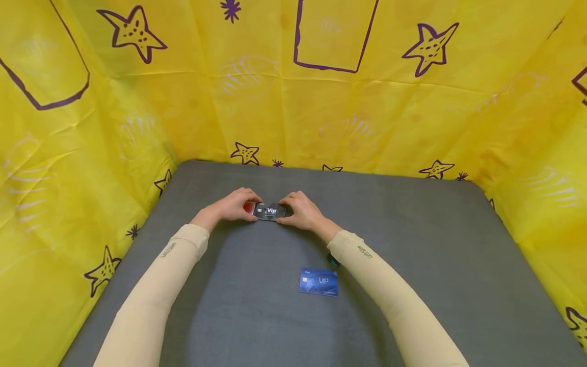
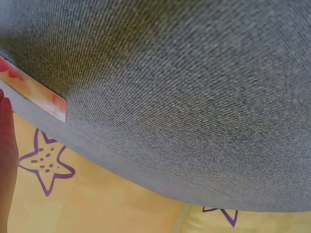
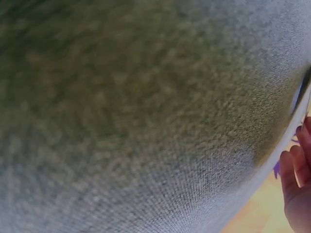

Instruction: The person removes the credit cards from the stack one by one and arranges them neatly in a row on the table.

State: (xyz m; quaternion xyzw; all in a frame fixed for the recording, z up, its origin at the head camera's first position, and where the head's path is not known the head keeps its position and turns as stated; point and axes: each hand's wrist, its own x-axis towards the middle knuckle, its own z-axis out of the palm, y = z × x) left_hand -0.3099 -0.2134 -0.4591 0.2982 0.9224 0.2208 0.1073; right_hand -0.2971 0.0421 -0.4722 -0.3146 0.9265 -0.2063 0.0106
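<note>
A black bank-style card (image 1: 271,211) marked "Vip" lies between my two hands near the middle of the table. My right hand (image 1: 302,210) pinches it by its long edges at the right end. At its left, a red-orange card (image 1: 249,207) shows within the curve of my left hand (image 1: 237,205), which grips it between fingers and thumb. The two cards appear to overlap; how far is hidden. In the left wrist view, one end of the red-orange card (image 2: 36,90) juts out beside the fingers. The right wrist view catches only curled fingers (image 3: 288,172) and a dark card edge.
Closer to me, a blue VIP card (image 1: 318,282) lies flat on the grey table (image 1: 238,306), left of my right forearm. Yellow cloth (image 1: 284,112) printed with purple starfish hangs around the table's back and sides.
</note>
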